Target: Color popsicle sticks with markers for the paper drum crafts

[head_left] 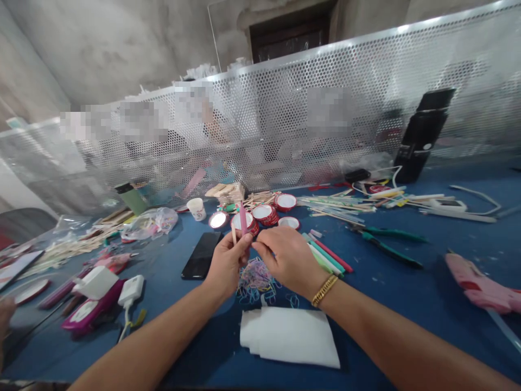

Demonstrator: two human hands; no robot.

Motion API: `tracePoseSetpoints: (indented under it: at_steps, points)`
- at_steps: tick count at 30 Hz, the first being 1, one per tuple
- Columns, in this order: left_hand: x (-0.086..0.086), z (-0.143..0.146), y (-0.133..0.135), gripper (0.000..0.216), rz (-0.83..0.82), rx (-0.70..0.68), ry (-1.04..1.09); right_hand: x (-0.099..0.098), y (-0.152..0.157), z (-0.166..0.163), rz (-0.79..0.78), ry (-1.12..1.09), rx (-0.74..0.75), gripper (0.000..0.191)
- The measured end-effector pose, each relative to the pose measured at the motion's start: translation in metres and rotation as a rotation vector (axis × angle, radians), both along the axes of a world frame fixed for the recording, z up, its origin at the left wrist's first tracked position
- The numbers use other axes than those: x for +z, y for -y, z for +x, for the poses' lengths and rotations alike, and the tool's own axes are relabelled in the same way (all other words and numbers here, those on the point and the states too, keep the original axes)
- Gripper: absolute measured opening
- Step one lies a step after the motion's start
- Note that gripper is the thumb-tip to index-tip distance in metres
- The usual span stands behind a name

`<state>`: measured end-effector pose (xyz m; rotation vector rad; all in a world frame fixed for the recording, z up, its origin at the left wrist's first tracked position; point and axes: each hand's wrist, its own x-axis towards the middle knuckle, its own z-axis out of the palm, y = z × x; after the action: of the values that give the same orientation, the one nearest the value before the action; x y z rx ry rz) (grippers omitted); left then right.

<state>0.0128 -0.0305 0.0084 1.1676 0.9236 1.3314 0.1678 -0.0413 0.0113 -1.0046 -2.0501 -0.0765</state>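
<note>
A pink stick [243, 216] stands upright in the left hand [225, 262], above the middle of the blue table [407, 304]. A thin wooden stick [233, 233] stands just beside it in the same hand. The left fingers are closed around both sticks. The right hand [290, 258] has a gold bracelet [324, 290] at the wrist. Its fingertips are pinched tight and touch the left fingertips at the bottom of the sticks. I cannot tell what is between them.

Under the hands lies a heap of colored rubber bands [255, 278]. A white sheet [290, 336] lies nearer the person. A black phone [201, 255] lies to the left. Round lids with red rims [265, 213] sit behind the sticks, and the marks on their rims are too small to read. To the right lie colored sticks [328, 256], green pliers [386, 243] and a pink glue gun [480, 282].
</note>
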Motion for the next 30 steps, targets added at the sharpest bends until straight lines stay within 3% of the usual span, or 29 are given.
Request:
tracePoseSetpoints:
  at_steps: [2,5,9,12,15,21,30]
  points:
    - [0.000,0.000,-0.001,0.037,0.013,0.027,0.019,-0.004,-0.001,-0.002,0.014,-0.018,0.042,0.020]
    - [-0.001,-0.001,-0.002,0.036,0.024,0.035,0.018,-0.005,-0.005,-0.001,-0.059,-0.059,0.058,0.019]
    - [-0.003,-0.002,-0.003,0.034,0.038,0.030,-0.006,-0.007,-0.011,0.002,-0.364,-0.357,0.102,0.040]
    - [-0.003,-0.001,-0.002,0.033,0.062,0.036,-0.013,-0.012,-0.017,0.002,-0.620,-0.650,0.236,0.039]
    - [-0.002,0.000,0.001,0.030,0.084,0.021,-0.027,-0.016,-0.023,0.002,-0.730,-0.793,0.334,0.034]
    - [-0.001,0.001,0.004,0.033,0.067,-0.032,-0.064,-0.018,-0.026,0.003,-0.727,-0.833,0.384,0.021]
    - [-0.003,0.003,0.004,0.037,0.012,-0.009,-0.079,-0.003,-0.015,0.010,-0.506,-0.713,0.222,0.015]
